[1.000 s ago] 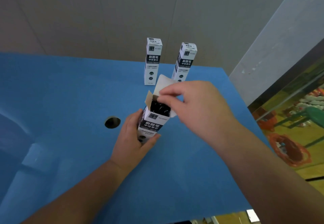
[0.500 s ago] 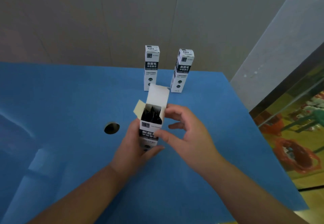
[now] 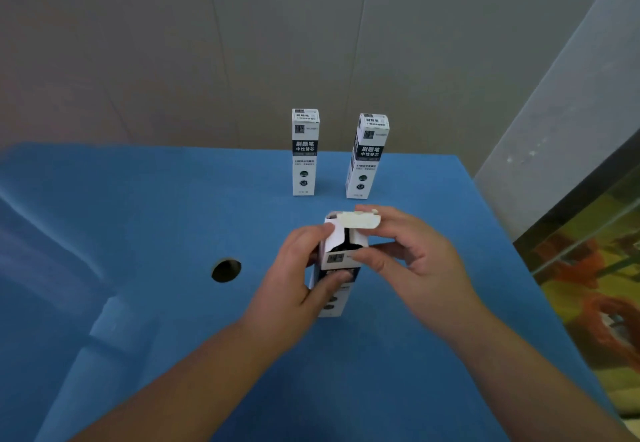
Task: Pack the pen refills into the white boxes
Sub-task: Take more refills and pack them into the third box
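At the left of the blue table (image 3: pixel 138 220), a round hole (image 3: pixel 226 270) is cut through the surface; nothing occupies it.

The left hand (image 3: pixel 294 289) grips the body of the near box (image 3: pixel 337 268), fingers curled round its left side and thumb across its front face. The box stands upright on the table, its base touching the surface. Dark contents, judged to be the pen refills (image 3: pixel 348 244), show through the open top; their count cannot be told.

The right hand (image 3: pixel 412 254) works the top flap (image 3: pixel 360 222): the index finger lies over the flap from behind and the thumb presses the front of the box just below the opening. The flap is folded over but not yet tucked in.

Beyond the hands, two closed boxes (image 3: pixel 304 154) stand upright near the far edge, a gap between them.

Judgement of progress: two boxes appear finished. The third appears loaded and in the closing step. Remaining work is tucking the flap. No loose refills or empty boxes are visible.
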